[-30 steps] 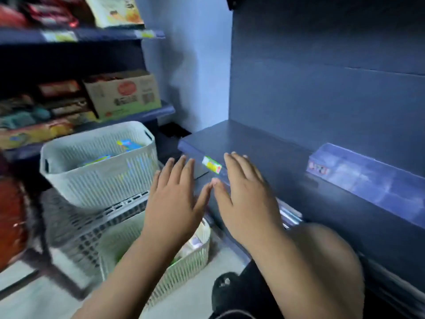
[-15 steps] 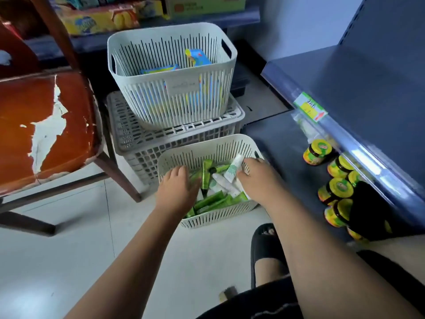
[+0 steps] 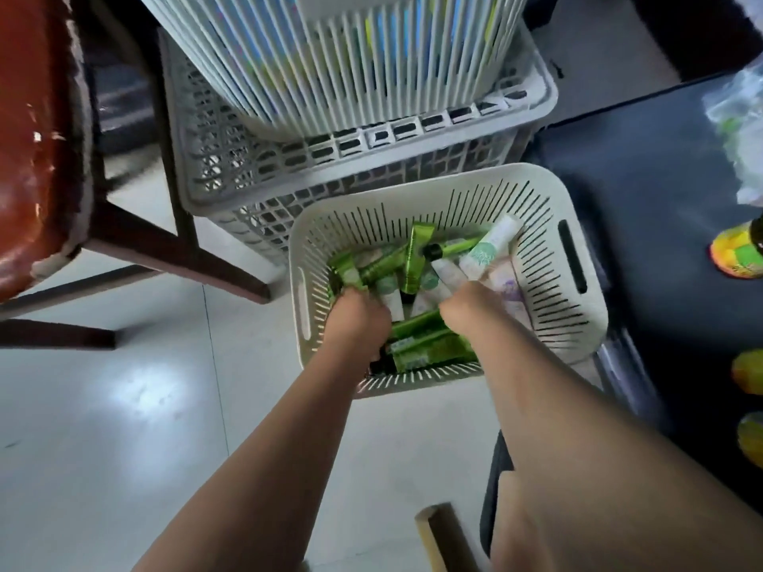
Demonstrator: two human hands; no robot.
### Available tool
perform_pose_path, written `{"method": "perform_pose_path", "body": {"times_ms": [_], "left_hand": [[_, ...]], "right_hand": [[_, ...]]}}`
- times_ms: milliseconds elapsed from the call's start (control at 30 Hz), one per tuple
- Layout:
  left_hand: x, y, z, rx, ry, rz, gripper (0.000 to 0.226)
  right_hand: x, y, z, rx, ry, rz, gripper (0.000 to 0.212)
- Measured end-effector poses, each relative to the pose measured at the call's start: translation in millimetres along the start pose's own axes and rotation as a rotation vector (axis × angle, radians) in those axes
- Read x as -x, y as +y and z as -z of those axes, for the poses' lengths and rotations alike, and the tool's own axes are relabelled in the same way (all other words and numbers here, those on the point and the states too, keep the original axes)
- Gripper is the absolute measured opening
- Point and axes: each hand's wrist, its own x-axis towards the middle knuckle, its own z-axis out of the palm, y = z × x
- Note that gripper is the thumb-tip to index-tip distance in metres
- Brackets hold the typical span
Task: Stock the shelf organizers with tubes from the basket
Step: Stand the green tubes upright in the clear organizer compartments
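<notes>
White plastic basket [image 3: 549,291] on the floor holds a jumble of green and white tubes [image 3: 417,258]. Behind it a grey crate [image 3: 289,167] carries a bigger basket [image 3: 371,68]. Left of it stands a red chair [image 3: 37,138], and right of it a dark shelf [image 3: 640,179] with jars [image 3: 735,258]. The left hand [image 3: 359,315] and right hand [image 3: 462,303] reach among the tubes with their fingers buried, so I can't tell their grip.
</notes>
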Motion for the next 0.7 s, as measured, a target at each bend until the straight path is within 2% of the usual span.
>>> {"method": "perform_pose_path", "body": {"times_ms": [67,167,233,300,367,433,533,600,700], "left_hand": [[-11,-1,-5,0.027,0.013,0.051,0.04],[-20,1,-9,-0.039,0.019,0.098,0.045],[-24,2,-13,-0.056,0.01,0.128,0.027],[-27,-1,-17,-0.057,-0.001,0.168,0.029],[-30,-5,-21,-0.069,-0.018,0.175,0.029],[-31,-6,-22,-0.102,-0.031,0.158,0.01],[-33,-7,-22,-0.1,-0.074,0.129,0.015],[-33,-5,-20,-0.083,-0.124,0.108,0.011],[-33,-7,-13,-0.035,-0.151,0.081,0.012]], "right_hand": [[-16,-5,-6,-0.035,-0.017,-0.123,0.028],[-28,-9,-13,-0.069,0.012,-0.177,0.011],[-35,-9,-19,-0.079,0.053,-0.208,0.02],[-44,-6,-25,-0.064,0.062,-0.264,0.025],[-49,-5,-29,-0.053,0.051,-0.296,0.016],[-50,-4,-28,-0.069,0.049,-0.314,0.011],[-50,4,-27,-0.147,0.11,-0.339,0.015],[-49,8,-26,-0.198,0.134,-0.326,0.018],[-39,3,-22,-0.258,0.127,-0.303,0.015]]}}
